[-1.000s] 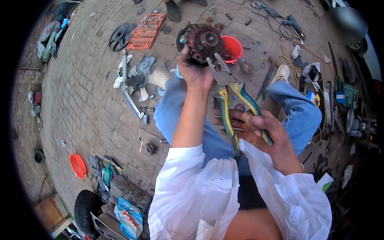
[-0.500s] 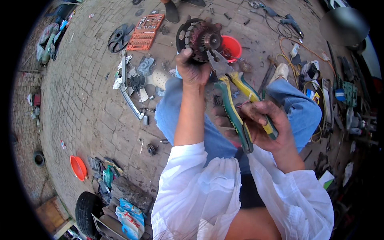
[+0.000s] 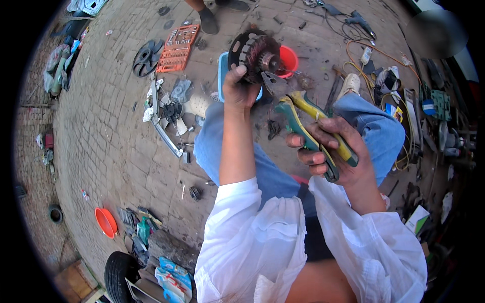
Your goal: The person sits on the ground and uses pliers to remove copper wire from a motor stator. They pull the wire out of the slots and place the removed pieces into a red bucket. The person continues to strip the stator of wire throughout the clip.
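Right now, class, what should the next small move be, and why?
Perhaps bring the pliers square to the wire-wound rotor before squeezing: the left hand supports the rotor, the right hand holds both handles, spread apart, and the tips sit close to the rotor's protruding end, though contact is unclear.

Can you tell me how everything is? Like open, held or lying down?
Metal rotor, held in the left hand
Pliers, gripped by the right hand; jaws hard to tell
Tool case, lying open
Red bucket, mouth up, partly hidden
Black fan, lying on the ground
Pistol-shaped tool, lying down
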Demonstrator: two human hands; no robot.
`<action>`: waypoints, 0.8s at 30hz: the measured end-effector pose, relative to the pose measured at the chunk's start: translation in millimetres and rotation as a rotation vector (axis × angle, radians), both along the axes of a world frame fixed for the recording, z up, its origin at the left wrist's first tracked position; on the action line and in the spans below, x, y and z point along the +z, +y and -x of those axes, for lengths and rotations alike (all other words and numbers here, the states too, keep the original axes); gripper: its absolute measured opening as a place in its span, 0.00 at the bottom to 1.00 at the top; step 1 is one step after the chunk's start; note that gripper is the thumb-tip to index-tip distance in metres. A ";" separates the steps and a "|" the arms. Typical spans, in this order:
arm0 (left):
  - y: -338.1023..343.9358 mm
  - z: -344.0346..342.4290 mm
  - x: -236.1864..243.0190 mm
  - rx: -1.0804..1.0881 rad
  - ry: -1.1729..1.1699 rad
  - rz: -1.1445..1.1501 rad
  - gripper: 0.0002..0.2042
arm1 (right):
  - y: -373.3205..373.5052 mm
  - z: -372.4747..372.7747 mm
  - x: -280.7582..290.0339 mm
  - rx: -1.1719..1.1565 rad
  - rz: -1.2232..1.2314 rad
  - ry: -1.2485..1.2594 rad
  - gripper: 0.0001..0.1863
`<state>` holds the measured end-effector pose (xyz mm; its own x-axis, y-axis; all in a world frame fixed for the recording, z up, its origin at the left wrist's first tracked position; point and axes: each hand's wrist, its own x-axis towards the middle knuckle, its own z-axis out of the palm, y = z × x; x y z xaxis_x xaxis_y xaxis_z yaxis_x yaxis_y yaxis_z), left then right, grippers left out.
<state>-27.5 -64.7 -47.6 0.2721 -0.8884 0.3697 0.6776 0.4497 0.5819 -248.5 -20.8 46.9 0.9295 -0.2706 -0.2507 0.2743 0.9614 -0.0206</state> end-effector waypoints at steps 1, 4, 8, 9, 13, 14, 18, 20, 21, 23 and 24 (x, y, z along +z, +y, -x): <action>1.7 0.8 0.9 -0.002 -0.030 0.001 0.46 | 1.1 1.8 -3.1 0.015 0.013 -0.003 0.21; 3.1 5.7 -0.3 -0.039 0.043 0.023 0.42 | -0.5 5.6 -7.5 0.040 0.068 0.001 0.21; 1.6 5.4 -9.7 0.020 0.004 -0.143 0.33 | -4.4 6.9 -15.0 0.065 0.216 0.167 0.20; 2.6 6.7 -9.7 0.023 0.030 -0.176 0.31 | -5.0 6.8 -18.0 0.067 0.267 0.186 0.19; 7.2 11.2 -9.2 -0.012 0.163 -0.256 0.26 | -7.7 6.3 -25.8 0.066 0.490 0.357 0.14; 6.9 12.6 -8.7 -0.003 0.167 -0.261 0.25 | -8.7 6.1 -27.0 0.064 0.549 0.424 0.13; 11.1 16.0 -1.8 -0.009 0.267 -0.284 0.24 | -17.7 10.3 -37.3 0.143 0.687 0.446 0.09; 11.4 16.1 -0.6 -0.006 0.279 -0.295 0.24 | -21.1 11.4 -39.2 0.166 0.807 0.450 0.08; 11.6 16.4 0.1 -0.007 0.278 -0.298 0.24 | -23.0 12.3 -38.9 0.181 0.837 0.454 0.08; 11.1 17.2 0.5 -0.011 0.279 -0.305 0.24 | -26.5 14.3 -37.3 0.212 0.896 0.466 0.07; 12.1 15.8 -0.5 -0.004 0.271 -0.310 0.24 | -26.2 13.6 -36.6 0.209 0.899 0.469 0.07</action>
<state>-43.2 -52.7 -48.1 0.3195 -0.9476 -0.0008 0.8264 0.2783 0.4895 -262.2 -47.0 10.3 0.8407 -0.3810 -0.3847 -0.1173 0.5655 -0.8164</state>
